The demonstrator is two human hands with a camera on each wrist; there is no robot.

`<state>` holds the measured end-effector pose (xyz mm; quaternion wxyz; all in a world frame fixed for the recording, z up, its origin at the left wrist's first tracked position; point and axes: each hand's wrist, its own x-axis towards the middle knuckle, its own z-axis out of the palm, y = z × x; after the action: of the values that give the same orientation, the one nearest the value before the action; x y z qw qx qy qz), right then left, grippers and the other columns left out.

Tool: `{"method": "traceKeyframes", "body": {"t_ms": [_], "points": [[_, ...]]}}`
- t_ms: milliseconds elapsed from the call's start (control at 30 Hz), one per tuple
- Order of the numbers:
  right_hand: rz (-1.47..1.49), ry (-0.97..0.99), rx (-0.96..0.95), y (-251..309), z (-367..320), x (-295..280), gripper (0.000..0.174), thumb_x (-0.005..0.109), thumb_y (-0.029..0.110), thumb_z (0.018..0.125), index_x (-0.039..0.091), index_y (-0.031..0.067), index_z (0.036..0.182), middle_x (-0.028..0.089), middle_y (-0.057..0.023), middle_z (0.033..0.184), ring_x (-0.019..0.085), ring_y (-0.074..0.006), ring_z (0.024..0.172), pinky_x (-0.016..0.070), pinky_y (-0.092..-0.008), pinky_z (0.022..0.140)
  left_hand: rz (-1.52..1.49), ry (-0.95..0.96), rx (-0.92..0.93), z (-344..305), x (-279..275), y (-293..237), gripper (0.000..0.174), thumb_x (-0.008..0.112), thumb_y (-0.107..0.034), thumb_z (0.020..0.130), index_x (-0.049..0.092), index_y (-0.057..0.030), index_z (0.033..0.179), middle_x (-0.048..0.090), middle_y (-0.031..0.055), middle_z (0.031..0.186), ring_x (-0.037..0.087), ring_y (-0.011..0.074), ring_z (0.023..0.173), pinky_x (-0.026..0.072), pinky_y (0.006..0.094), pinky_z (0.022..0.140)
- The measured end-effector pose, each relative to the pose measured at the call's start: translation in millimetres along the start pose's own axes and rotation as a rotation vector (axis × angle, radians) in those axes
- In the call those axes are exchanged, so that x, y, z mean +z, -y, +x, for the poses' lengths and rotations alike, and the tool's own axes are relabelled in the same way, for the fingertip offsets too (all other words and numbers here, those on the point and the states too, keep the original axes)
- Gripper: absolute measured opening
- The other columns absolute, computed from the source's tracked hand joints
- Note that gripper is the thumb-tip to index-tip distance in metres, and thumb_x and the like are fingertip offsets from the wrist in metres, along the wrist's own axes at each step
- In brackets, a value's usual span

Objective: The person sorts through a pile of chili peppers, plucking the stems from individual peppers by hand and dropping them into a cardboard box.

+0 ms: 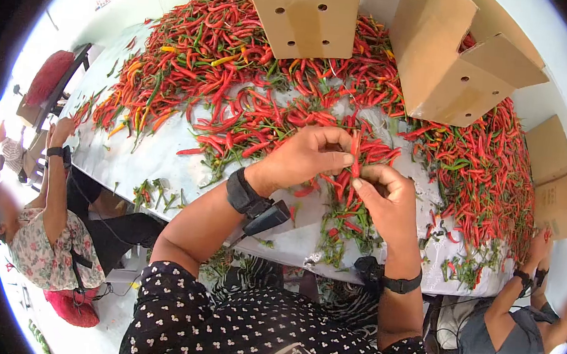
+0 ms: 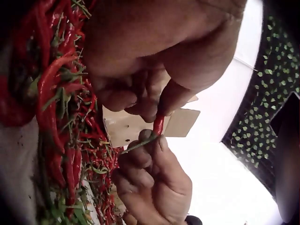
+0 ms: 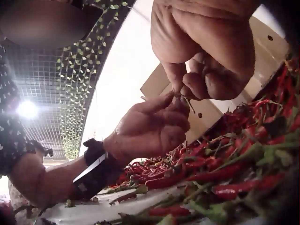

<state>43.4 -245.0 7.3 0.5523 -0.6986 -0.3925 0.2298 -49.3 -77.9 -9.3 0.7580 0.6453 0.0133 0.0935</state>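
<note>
Over the near side of the table, both hands meet at one red chili pepper (image 1: pixel 355 157). My left hand (image 1: pixel 302 157) pinches its upper part between thumb and fingers. The right hand (image 1: pixel 391 202) grips the lower end, where the left wrist view shows a thin green stem (image 2: pixel 138 144) coming out by the right thumb. In the right wrist view a bit of that stem (image 3: pixel 190 104) pokes from under the fingers. Below the hands lie more red chilies (image 1: pixel 315 118) and a heap of green stems (image 1: pixel 341 248).
A large chili heap (image 1: pixel 201 44) covers the table's back, another (image 1: pixel 483 173) its right. Cardboard boxes (image 1: pixel 309 19) (image 1: pixel 439 63) stand among them. Green stems (image 1: pixel 155 193) lie front left on the white tabletop (image 1: pixel 158 157). People sit left (image 1: pixel 58 246) and right (image 1: pixel 517 335).
</note>
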Motion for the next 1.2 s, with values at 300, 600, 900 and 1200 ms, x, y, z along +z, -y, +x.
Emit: {"method": "traceKeyframes", "body": {"t_ms": [300, 600, 900, 1200], "points": [[0.282, 0.089, 0.138, -1, -7, -6, 0.016, 0.064, 0.007, 0.08, 0.062, 0.0, 0.094, 0.059, 0.0002, 0.079, 0.051, -0.0045, 0.068, 0.0412, -0.0199, 0.059, 0.05, 0.044, 0.053, -2, 16, 3, 0.015, 0.059, -0.014, 0.086, 0.057, -0.003, 0.095, 0.055, -0.0018, 0.088, 0.051, 0.0051, 0.082, 0.0429, 0.0223, 0.073], [0.314, -0.036, 0.021, -5, -8, -3, 0.013, 0.059, 0.003, 0.082, 0.059, 0.0005, 0.095, 0.057, 0.002, 0.08, 0.048, -0.0028, 0.067, 0.0387, -0.0182, 0.056, 0.087, 0.061, -0.079, -6, 20, -5, 0.011, 0.061, -0.011, 0.083, 0.061, -0.0007, 0.087, 0.056, -0.0022, 0.075, 0.049, 0.0041, 0.07, 0.0421, 0.0212, 0.061], [0.235, -0.112, -0.128, -3, -10, 2, 0.006, 0.058, 0.0, 0.083, 0.058, 0.0009, 0.089, 0.054, 0.0029, 0.078, 0.046, -0.0015, 0.067, 0.0371, -0.0175, 0.057, 0.313, 0.021, 0.086, -6, 20, 1, 0.014, 0.061, -0.01, 0.082, 0.059, 0.0014, 0.089, 0.058, -0.0003, 0.079, 0.05, 0.005, 0.074, 0.043, 0.0234, 0.065], [0.495, -0.06, -0.011, -8, -11, 1, 0.009, 0.058, 0.006, 0.085, 0.058, 0.0012, 0.092, 0.053, 0.0007, 0.072, 0.044, -0.0044, 0.058, 0.0358, -0.0199, 0.052, 0.312, 0.056, 0.152, -9, 21, -7, 0.007, 0.059, -0.005, 0.081, 0.056, 0.0007, 0.082, 0.054, -0.0004, 0.069, 0.048, 0.0049, 0.064, 0.0411, 0.0234, 0.056]]}}
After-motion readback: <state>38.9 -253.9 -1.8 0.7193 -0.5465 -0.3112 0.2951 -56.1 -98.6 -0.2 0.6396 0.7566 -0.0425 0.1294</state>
